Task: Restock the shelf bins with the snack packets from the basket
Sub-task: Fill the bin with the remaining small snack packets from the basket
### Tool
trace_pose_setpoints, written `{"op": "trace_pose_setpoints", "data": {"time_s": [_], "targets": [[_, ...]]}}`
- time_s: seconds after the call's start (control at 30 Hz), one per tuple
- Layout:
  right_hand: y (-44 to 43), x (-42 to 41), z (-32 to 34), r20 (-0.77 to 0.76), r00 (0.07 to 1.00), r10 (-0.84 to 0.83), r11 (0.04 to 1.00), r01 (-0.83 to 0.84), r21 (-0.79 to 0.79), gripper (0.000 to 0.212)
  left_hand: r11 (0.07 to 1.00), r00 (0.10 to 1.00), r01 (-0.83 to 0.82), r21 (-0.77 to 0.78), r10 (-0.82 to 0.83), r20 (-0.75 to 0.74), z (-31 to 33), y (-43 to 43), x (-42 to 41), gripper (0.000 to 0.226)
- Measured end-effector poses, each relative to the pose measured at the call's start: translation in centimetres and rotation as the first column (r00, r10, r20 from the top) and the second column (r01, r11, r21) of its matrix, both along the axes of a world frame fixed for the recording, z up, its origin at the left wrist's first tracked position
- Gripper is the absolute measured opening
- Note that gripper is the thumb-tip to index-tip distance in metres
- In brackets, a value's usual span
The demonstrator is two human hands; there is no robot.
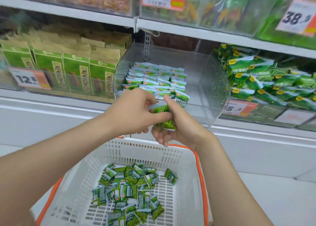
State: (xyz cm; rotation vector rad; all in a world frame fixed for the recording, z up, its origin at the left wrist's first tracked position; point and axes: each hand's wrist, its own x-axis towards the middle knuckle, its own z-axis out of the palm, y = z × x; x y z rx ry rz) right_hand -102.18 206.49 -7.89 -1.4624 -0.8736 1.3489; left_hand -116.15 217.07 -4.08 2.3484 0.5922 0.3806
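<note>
Both hands meet just in front of the clear shelf bin point(210, 89). My right hand point(181, 128) grips a small stack of green snack packets point(162, 116), and my left hand point(135, 113) pinches the same stack from the left with thumb and fingers. Inside the bin, rows of the same green packets point(157, 80) stand neatly on its left side; its right side is bare. Below my arms sits a white basket point(186, 183) with orange handles, holding several loose green packets point(130, 191).
Left of the bin stand tall green-and-brown bags point(75, 72) behind a 12.8 price tag point(29, 79). To the right is a bin heaped with larger green packets point(266, 80). Upper shelf bins carry price tags 26.8 and 38. A white ledge runs under the shelf.
</note>
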Motion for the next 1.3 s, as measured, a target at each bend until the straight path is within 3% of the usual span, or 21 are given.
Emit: {"op": "trace_pose_setpoints", "data": {"time_s": [0.07,0.13,0.27,0.37,0.47,0.63,0.7,0.8,0.93,1.03,1.13,1.2,1.3], "targets": [[-0.5,0.2,1.2,0.070,0.994,-0.079,0.988,0.069,0.136,0.079,0.991,0.987,-0.090,-0.098,0.102,0.128,0.8,0.1,0.4,0.052],[-0.9,0.3,1.9,0.220,0.961,-0.166,0.950,0.097,0.297,0.058,0.957,0.962,-0.106,-0.271,0.168,0.215,1.4,0.7,0.7,0.054],[-1.4,1.7,2.1,0.407,0.847,-0.342,0.889,0.152,0.432,0.030,0.895,0.956,-0.038,-0.445,0.162,0.245,1.9,1.9,0.8,0.049],[-1.5,2.2,2.1,0.275,0.867,-0.414,0.849,0.260,0.460,0.041,0.859,0.940,0.049,-0.510,0.133,0.315,2.1,1.8,1.2,0.029],[-1.8,2.0,2.4,0.154,0.925,-0.348,0.860,0.250,0.445,0.027,0.855,0.931,0.053,-0.516,0.145,0.335,2.2,1.8,1.6,0.017],[-2.5,2.5,3.2,0.209,0.946,-0.249,0.914,0.158,0.374,0.020,0.904,0.963,0.006,-0.428,0.110,0.246,2.0,1.9,2.1,0.028],[-2.6,2.5,3.4,0.252,0.916,-0.312,0.892,0.191,0.410,0.012,0.963,0.970,-0.039,-0.266,0.100,0.220,2.1,2.1,2.3,0.030],[-2.2,2.8,3.6,0.349,0.813,-0.467,0.836,0.276,0.474,0.011,0.999,0.977,-0.053,0.010,0.049,0.209,2.1,2.7,2.6,0.035],[-1.1,4.4,3.5,0.421,0.663,-0.618,0.742,0.318,0.590,0.009,0.976,0.969,-0.097,0.197,0.047,0.244,1.5,3.2,3.3,0.021],[-0.4,6.9,3.1,0.436,0.470,-0.768,0.630,0.427,0.649,0.013,0.949,0.988,-0.043,0.313,-0.006,0.153,0.6,3.7,3.9,0.026],[0.0,8.7,2.9,0.706,0.348,-0.617,0.772,0.442,0.457,0.021,0.906,0.994,0.109,0.409,-0.111,-0.021,-0.4,3.8,4.3,0.034],[0.7,9.4,2.7,0.819,0.362,-0.445,0.857,0.438,0.272,0.025,0.877,0.979,0.197,0.439,-0.157,-0.127,-0.9,3.9,4.7,0.035],[1.8,10.5,2.6,0.827,0.447,-0.340,0.878,0.465,0.109,0.034,0.825,0.955,0.276,0.493,-0.180,-0.234,-1.6,4.2,5.2,0.027]]}}
